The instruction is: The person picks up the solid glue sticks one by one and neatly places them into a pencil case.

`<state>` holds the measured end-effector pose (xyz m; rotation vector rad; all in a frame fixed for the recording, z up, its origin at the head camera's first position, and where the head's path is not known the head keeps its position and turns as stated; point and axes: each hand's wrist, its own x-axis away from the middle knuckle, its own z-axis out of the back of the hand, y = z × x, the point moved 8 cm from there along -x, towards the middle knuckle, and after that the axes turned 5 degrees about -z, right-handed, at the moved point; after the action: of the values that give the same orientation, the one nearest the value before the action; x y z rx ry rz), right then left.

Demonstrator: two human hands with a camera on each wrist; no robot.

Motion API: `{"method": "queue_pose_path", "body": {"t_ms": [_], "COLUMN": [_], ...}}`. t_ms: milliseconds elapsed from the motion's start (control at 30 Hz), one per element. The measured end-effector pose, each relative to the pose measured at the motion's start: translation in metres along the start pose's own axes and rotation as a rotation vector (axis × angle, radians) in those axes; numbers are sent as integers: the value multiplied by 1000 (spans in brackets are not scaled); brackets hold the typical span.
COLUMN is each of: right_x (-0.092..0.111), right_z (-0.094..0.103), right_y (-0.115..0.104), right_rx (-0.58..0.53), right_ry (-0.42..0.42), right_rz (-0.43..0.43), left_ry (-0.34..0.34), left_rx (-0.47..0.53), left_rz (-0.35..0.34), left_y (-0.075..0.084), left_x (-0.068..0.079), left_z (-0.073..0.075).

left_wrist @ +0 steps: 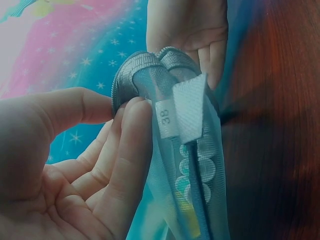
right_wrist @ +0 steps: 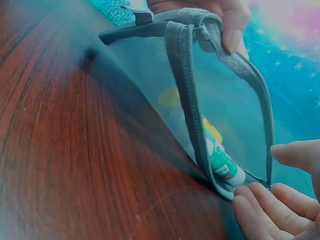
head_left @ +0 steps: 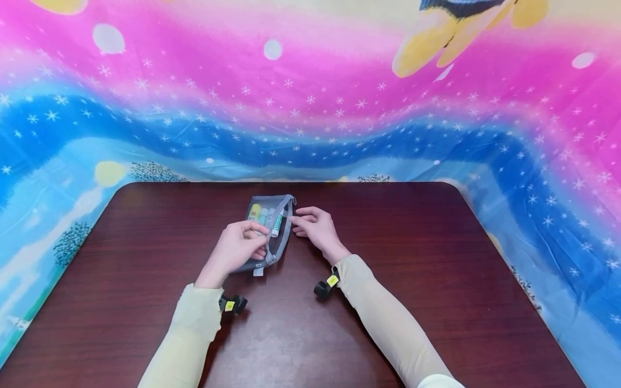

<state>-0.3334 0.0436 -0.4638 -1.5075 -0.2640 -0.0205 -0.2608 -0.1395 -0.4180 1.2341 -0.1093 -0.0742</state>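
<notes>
A grey mesh zipper pouch point(head_left: 259, 202) lies toward the back of the table with its zipper undone and its mouth spread. Inside it are several small tubes that look like glue sticks, among them a green-and-white one point(right_wrist: 226, 165) near the mouth and one with a yellow end point(head_left: 255, 209). My left hand point(head_left: 241, 247) pinches the zippered rim point(left_wrist: 125, 82) between thumb and fingers, close to the small tag marked 38 point(left_wrist: 166, 119). At the rim's other end, my right hand point(head_left: 315, 226) holds its thumb and fingers apart, the fingertips point(right_wrist: 242, 192) at the edge.
The pouch rests on a dark brown wooden table point(head_left: 388, 258) with rounded back corners. Behind and around it hangs a pink and blue cloth point(head_left: 310, 118) with snowflakes. A black wrist camera point(head_left: 233, 304) sits on each sleeve cuff.
</notes>
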Motion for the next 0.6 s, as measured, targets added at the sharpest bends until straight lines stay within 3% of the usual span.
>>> {"method": "queue_pose_path", "body": {"t_ms": [600], "right_x": [6], "right_z": [24], "right_y": [-6], "right_rx": [-113], "right_ry": [24], "right_rz": [72], "left_ry": [-10], "left_rx": [31], "left_rz": [-17], "left_y": [-2], "left_x": [0], "left_z": [-4]}}
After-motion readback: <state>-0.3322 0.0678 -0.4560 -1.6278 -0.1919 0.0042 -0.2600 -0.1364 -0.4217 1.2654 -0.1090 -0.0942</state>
